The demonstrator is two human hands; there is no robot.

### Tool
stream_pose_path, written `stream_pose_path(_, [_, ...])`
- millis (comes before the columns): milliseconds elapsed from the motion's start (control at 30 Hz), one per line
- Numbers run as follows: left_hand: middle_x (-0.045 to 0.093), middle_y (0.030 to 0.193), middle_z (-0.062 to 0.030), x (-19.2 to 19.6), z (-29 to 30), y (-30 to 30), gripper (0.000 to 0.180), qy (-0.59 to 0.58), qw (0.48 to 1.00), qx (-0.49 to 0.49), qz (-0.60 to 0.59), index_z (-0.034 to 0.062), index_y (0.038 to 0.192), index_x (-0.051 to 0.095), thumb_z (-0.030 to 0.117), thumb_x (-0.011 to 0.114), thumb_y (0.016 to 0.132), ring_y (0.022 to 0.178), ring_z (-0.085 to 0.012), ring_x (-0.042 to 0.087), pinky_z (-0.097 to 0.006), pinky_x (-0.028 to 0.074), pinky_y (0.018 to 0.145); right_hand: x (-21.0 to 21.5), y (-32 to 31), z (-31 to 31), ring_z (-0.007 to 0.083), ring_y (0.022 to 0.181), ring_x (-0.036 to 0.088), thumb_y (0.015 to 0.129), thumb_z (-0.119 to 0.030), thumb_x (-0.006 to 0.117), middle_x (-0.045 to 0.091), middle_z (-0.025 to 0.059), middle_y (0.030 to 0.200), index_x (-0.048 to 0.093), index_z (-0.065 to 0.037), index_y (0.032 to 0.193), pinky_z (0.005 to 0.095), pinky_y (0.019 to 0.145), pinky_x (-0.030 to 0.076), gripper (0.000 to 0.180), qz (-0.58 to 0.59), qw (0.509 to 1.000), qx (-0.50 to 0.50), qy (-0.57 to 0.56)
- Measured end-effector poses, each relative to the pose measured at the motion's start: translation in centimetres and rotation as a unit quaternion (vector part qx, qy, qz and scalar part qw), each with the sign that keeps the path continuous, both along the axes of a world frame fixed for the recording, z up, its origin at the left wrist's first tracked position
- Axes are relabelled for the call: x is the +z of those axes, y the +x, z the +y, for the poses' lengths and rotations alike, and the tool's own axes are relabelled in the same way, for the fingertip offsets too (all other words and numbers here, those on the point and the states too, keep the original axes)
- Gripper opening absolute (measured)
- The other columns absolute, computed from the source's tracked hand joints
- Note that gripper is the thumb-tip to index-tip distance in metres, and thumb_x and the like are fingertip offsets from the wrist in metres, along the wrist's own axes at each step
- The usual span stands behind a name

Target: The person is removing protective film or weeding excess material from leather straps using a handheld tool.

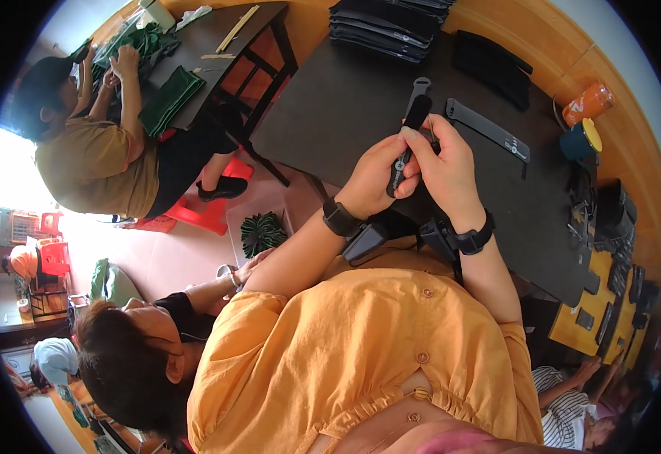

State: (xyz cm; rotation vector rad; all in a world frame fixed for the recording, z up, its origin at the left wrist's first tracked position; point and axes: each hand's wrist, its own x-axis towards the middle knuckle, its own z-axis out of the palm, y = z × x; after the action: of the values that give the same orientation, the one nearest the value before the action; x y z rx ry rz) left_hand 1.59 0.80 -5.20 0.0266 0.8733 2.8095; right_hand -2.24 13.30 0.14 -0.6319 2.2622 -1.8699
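Both hands close on one black strap (410, 135) held over the dark table (330, 113): the left hand (372, 181) pinches its lower end, the right hand (445, 163) wraps its middle, hiding that stretch. Its metal loop pokes out at 12 o'clock. At 2 o'clock lies a second strap (488, 129). Farther toward 2 o'clock stand an orange bottle (588, 103) and a dark cup (581, 141), contents unreadable.

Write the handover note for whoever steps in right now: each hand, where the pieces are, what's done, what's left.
Left hand: grips the lower end of the black strap.
Right hand: pinches the same strap from the other side, above the dark table.
Second strap: lies flat on the table, untouched.
Stack of dark flat pieces: at the far edge.
Done: cannot tell.
Left: likely the strap in hand, then the flat one.
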Motion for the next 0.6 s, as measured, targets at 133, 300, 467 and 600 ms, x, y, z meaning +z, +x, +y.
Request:
stream_pose_path(133, [0.048,0.071,-0.0023,0.2,0.1,-0.2,0.028,-0.042,0.999,-0.013,0.009,0.0044,0.107,0.055,0.026,0.038,0.105,0.051,-0.0120,0.046,-0.023,0.037,0.047,-0.4,0.2,0.4,0.0115,0.061,0.064,0.094,-0.016,0.065,0.065,0.0084,0.092,0.062,0.001,0.106,0.0246,0.059,0.052,0.021,0.020,0.999,-0.015,0.022])
stream_pose_path(300, [0.053,0.073,-0.0038,0.1,0.3,0.0,0.027,-0.070,0.997,-0.026,0.012,0.0033,0.107,0.055,0.025,0.039,0.105,0.053,-0.0135,0.053,-0.023,0.040,0.046,-1.0,0.3,1.2,0.0206,0.075,0.066,0.091,-0.013,0.068,0.064,0.0114,0.099,0.063,0.003,0.109,0.0288,0.069,0.053,0.024,0.183,0.980,-0.048,0.058])
stream_pose_path(467, [0.058,0.076,-0.0046,0.6,1.2,0.2,0.024,-0.152,0.988,-0.024,0.014,0.0027,0.110,0.054,0.023,0.043,0.105,0.054,-0.0134,0.055,-0.023,0.042,0.046,-0.2,1.3,2.7,0.0168,0.068,0.066,0.092,-0.011,0.066,0.063,0.0104,0.096,0.064,0.003,0.104,0.0278,0.066,0.052,0.018,0.064,0.997,-0.036,0.006])
stream_pose_path(600, [0.058,0.074,-0.0046,1.1,1.4,0.2,0.023,-0.204,0.978,-0.034,0.024,0.0024,0.114,0.056,0.019,0.044,0.104,0.053,-0.0121,0.053,-0.023,0.040,0.046,-1.1,1.6,3.7,0.0134,0.058,0.065,0.093,-0.009,0.065,0.061,0.0089,0.092,0.064,0.004,0.099,0.0259,0.059,0.051,0.015,0.092,0.995,-0.035,-0.022])
